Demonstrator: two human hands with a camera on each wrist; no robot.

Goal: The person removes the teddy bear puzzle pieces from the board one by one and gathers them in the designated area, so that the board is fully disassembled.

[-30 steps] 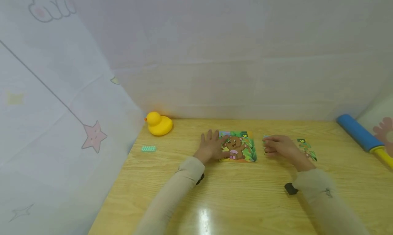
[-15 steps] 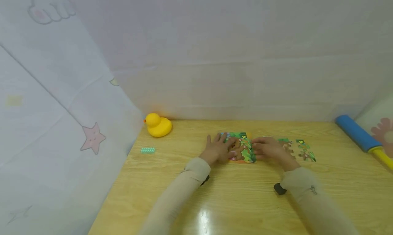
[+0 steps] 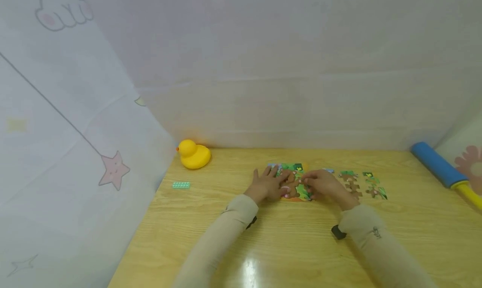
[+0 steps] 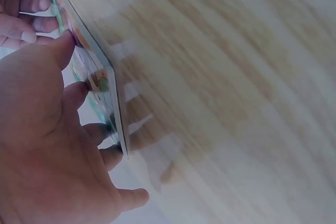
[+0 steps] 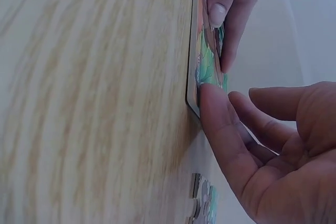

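A jigsaw puzzle with a brown bear picture (image 3: 303,191) lies flat towards the back of the table. My left hand (image 3: 266,186) rests over its left part, fingers spread across the picture. In the left wrist view, the thumb and several fingertips touch the puzzle (image 4: 100,80) along its edge. My right hand (image 3: 325,186) reaches over the right side, and in the right wrist view a fingertip meets the puzzle (image 5: 207,64) near its corner. That thumb (image 5: 275,102) stands apart, and no piece shows between the fingers. Joined brown bear pieces (image 3: 352,185) lie right of this hand.
More joined pieces (image 3: 373,191) lie farther right, and a bluish piece (image 3: 329,170) shows behind my right hand. A yellow rubber duck (image 3: 195,155) and small teal patterned strip (image 3: 181,185) are on the left. A blue-and-yellow tube (image 3: 438,164) lies along the right side.
My right hand has moved left from beside the puzzle to over its right edge, uncovering the loose pieces. My left hand has shifted slightly right, farther over the picture.
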